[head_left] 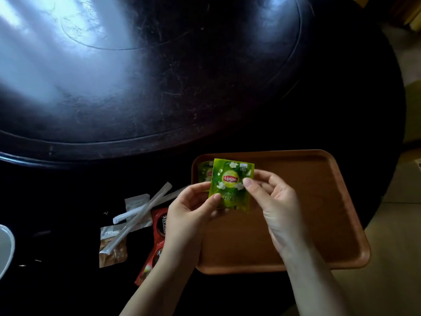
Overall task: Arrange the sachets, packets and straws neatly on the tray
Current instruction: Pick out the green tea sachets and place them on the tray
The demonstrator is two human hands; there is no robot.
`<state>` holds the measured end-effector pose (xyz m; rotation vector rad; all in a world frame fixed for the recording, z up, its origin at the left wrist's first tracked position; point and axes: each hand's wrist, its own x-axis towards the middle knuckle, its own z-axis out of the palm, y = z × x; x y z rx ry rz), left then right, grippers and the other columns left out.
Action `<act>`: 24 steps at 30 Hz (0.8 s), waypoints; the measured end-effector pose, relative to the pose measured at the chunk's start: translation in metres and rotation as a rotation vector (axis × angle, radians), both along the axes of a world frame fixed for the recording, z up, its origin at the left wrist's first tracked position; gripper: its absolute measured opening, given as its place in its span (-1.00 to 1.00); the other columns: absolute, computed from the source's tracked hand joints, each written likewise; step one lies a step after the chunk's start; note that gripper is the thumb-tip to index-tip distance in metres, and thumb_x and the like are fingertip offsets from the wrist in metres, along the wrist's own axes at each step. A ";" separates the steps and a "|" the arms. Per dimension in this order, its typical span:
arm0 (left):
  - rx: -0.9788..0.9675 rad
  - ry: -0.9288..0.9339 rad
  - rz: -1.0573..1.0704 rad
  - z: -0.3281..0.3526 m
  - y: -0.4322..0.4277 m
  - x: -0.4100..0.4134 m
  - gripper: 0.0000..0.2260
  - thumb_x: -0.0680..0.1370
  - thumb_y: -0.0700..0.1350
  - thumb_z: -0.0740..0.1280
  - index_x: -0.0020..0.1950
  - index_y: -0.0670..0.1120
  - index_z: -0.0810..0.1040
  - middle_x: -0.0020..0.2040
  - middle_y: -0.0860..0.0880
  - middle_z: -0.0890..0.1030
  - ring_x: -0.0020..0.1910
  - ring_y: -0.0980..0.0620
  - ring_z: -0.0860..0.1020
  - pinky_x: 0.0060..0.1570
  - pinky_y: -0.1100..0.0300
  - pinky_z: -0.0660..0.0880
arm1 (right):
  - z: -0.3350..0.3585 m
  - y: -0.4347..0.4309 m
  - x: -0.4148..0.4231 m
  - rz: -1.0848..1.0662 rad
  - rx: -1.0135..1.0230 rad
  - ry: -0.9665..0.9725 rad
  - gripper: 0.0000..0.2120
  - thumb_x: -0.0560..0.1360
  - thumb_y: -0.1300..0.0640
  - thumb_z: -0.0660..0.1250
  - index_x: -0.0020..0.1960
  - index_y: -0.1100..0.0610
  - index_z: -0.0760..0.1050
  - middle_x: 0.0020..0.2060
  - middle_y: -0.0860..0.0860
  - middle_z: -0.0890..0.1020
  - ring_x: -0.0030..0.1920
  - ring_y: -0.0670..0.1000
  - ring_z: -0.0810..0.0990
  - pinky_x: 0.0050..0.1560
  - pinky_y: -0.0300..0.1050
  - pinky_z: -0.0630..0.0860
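Observation:
A green Lipton tea sachet [231,185] is held above the left part of the brown wooden tray [319,201]. My left hand [189,213] pinches its lower left corner and my right hand [273,199] pinches its right edge. A second green tea sachet [204,172] lies flat in the tray's far left corner, partly hidden behind the held one. Left of the tray on the dark table lie two paper-wrapped straws [141,213], red Nescafe packets [159,226], a small clear bag of brown sugar [112,247] and a white sachet [136,201].
The large round dark table [159,87] has a raised inner disc reflecting window light. A white object's edge [5,247] shows at the far left. The tray's near right corner sits close to the table's edge, with pale floor beyond.

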<state>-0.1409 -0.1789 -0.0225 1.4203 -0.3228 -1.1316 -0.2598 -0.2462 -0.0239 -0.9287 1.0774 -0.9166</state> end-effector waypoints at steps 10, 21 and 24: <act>0.178 -0.994 -0.035 -0.017 0.005 0.019 -0.74 0.40 -0.28 0.42 0.06 -0.09 0.59 -0.03 0.01 0.52 -0.04 0.01 0.55 -0.01 0.16 0.51 | -0.028 -0.044 -0.017 -0.063 -0.144 0.561 -0.84 0.44 0.30 0.35 0.02 0.24 0.57 -0.27 -0.02 0.60 -0.16 0.03 0.61 -0.15 -0.12 0.60; 0.218 -1.038 -0.149 -0.031 0.007 0.022 -0.65 0.40 -0.32 0.37 0.17 -0.12 0.57 0.01 -0.04 0.61 -0.08 0.03 0.57 -0.04 0.22 0.45 | -0.041 -0.052 -0.007 -0.118 -0.434 0.986 -0.87 0.42 0.24 0.38 -0.05 0.26 0.58 -0.11 0.19 0.63 -0.09 0.15 0.57 -0.14 -0.05 0.49; 0.224 -1.052 -0.155 -0.034 0.006 0.022 -0.65 0.40 -0.33 0.37 0.18 -0.14 0.57 0.03 -0.06 0.62 -0.06 0.02 0.57 -0.04 0.27 0.42 | -0.041 -0.049 -0.005 -0.111 -0.450 0.993 -0.87 0.41 0.25 0.39 -0.06 0.26 0.57 -0.10 0.19 0.61 -0.12 0.13 0.57 -0.12 0.02 0.55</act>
